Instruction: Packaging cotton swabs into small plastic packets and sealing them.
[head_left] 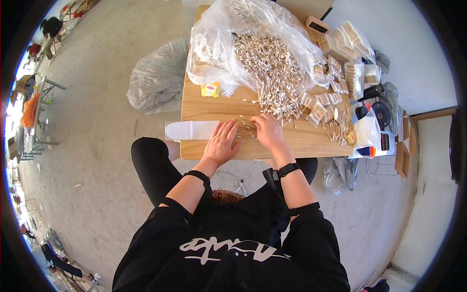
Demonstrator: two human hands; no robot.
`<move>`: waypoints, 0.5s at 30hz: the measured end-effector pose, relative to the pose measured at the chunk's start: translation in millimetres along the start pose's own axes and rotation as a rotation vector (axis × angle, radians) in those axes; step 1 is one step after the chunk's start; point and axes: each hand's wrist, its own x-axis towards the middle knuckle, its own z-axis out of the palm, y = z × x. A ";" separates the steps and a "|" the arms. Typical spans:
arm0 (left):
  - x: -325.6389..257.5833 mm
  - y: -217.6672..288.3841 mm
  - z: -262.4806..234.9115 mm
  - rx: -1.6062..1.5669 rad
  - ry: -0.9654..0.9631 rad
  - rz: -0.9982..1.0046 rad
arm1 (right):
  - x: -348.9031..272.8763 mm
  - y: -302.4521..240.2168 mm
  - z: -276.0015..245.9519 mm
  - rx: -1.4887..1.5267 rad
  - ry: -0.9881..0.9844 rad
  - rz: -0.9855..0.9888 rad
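A flat, whitish plastic bag (192, 130) lies along the front left of the wooden table, its left end past the edge. My left hand (223, 142) rests flat over the bag's right end, fingers stretched out. Several loose cotton swabs (246, 134) lie on the wood between my hands. My right hand (268, 131) is closed beside them, its fingers bent down and pinching swabs; the fingertips are partly hidden. Just beyond it spreads a large heap of cotton swabs (270, 61), spilling from a big clear plastic bag (209, 41).
Small filled swab packs (321, 104) and more loose swabs (338, 127) lie at the right. Stacked packs (346, 41), a black fan (381, 114) and a pinkish device (317, 24) stand behind. A yellow packet (210, 89) lies left of the heap. A grey plastic bag (158, 80) sits on the floor.
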 end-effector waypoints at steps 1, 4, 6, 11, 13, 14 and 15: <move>0.6 0.8 -0.6 -0.047 -0.019 0.017 | -3.8 -0.5 2.0 -0.002 0.002 0.005; -0.3 1.2 -1.7 -0.122 -0.041 0.037 | -11.1 -8.0 8.3 0.010 0.054 -0.067; -1.5 0.5 -1.2 -0.148 -0.043 0.037 | -14.5 -13.7 9.9 0.139 0.134 -0.055; -0.5 3.1 -3.8 0.058 -0.088 0.048 | -31.6 -5.9 2.2 0.149 0.185 0.088; 0.1 4.6 -2.2 0.138 -0.124 0.054 | -40.6 -1.3 2.6 0.125 0.204 0.097; 0.3 5.4 -1.5 0.220 -0.158 0.054 | -44.5 0.6 3.3 0.134 0.219 0.110; 1.3 5.6 0.1 0.221 -0.158 0.062 | -46.7 2.5 4.0 0.143 0.238 0.122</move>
